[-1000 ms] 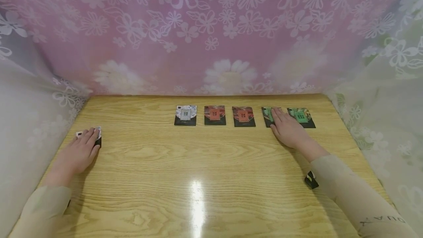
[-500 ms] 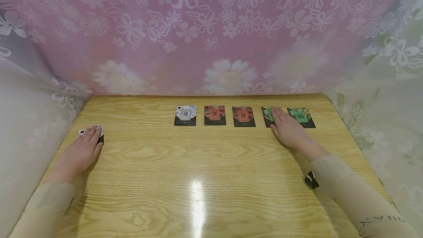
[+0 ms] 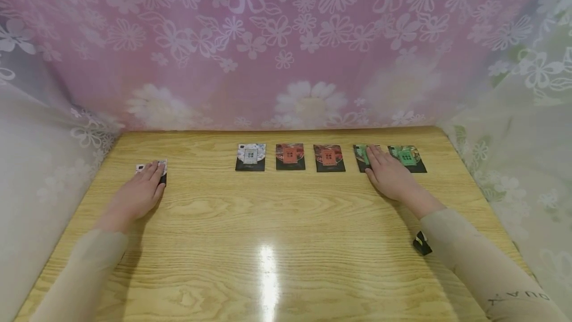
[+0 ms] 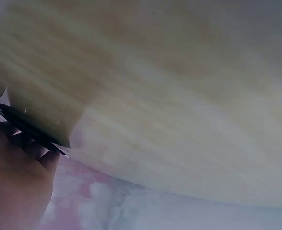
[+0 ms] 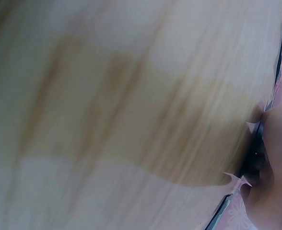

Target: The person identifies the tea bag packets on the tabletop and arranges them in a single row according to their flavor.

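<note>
Presently, the left hand (image 3: 138, 194) lies flat with straight fingers pressing a card (image 3: 152, 169) at the table's (image 3: 268, 222) 10 o'clock area. The right hand (image 3: 388, 174), also flat, rests on the green card (image 3: 361, 155) at 1 o'clock, fourth in the row.

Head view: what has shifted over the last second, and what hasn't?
The left hand, flat on a white-and-black card, has slid it forward and to the right along the wooden table, closer to the row of cards. The right hand stays resting on the green card, second from the row's right end. The grey card, two red cards and the far green card have not moved.
</note>
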Demonstrator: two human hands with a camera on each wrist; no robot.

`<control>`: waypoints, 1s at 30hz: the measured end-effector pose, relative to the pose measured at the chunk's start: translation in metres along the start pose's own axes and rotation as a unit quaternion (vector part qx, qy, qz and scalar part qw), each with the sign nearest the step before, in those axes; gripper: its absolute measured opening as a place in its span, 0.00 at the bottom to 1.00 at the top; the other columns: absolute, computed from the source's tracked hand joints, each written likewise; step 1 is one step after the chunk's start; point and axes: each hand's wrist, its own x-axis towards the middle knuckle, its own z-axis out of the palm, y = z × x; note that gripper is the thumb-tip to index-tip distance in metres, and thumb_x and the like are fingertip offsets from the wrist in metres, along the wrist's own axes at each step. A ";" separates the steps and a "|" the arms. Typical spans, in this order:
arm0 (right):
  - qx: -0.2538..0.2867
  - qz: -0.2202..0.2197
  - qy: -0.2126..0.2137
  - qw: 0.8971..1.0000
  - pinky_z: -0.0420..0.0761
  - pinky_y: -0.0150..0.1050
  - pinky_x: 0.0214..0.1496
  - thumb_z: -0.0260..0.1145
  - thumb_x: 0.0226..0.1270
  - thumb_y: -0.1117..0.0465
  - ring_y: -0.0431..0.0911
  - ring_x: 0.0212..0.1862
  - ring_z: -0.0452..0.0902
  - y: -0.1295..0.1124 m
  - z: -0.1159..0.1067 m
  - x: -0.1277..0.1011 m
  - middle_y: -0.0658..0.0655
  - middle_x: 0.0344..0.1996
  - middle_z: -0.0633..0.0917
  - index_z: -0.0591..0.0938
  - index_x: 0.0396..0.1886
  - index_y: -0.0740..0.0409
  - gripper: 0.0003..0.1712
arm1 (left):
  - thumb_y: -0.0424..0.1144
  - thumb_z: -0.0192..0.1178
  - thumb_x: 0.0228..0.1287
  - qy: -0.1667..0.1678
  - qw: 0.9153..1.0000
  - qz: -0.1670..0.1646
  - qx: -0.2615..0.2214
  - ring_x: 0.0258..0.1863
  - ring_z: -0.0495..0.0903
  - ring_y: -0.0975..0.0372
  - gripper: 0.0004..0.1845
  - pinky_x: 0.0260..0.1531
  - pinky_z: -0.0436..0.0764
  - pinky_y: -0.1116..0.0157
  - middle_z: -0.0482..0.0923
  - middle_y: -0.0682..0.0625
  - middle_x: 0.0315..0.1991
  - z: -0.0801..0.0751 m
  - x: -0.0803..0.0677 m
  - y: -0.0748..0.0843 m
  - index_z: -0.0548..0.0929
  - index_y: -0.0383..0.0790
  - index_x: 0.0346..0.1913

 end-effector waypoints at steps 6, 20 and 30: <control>-0.004 -0.002 0.006 1.000 0.54 0.65 0.87 0.48 0.89 0.54 0.70 0.84 0.50 0.000 0.000 -0.001 0.76 0.83 0.53 0.51 0.84 0.76 0.39 | 0.46 0.38 0.89 -0.006 1.000 0.014 0.010 0.83 0.47 0.32 0.36 0.83 0.53 0.35 0.44 0.23 0.83 -0.002 0.017 0.016 0.47 0.24 0.84; -0.007 -0.001 0.001 1.000 0.54 0.66 0.87 0.47 0.89 0.53 0.70 0.85 0.49 0.000 -0.001 -0.001 0.76 0.83 0.52 0.50 0.84 0.76 0.39 | 0.45 0.39 0.89 0.003 0.999 0.041 0.035 0.84 0.48 0.34 0.35 0.84 0.53 0.37 0.46 0.26 0.84 -0.008 0.050 0.052 0.47 0.26 0.84; -0.008 0.000 0.006 1.000 0.55 0.65 0.87 0.48 0.89 0.54 0.70 0.84 0.51 -0.001 -0.001 0.000 0.77 0.83 0.54 0.51 0.84 0.76 0.39 | 0.45 0.39 0.89 0.004 0.998 0.049 0.039 0.85 0.48 0.36 0.35 0.85 0.54 0.40 0.46 0.28 0.85 -0.008 0.071 0.075 0.48 0.27 0.85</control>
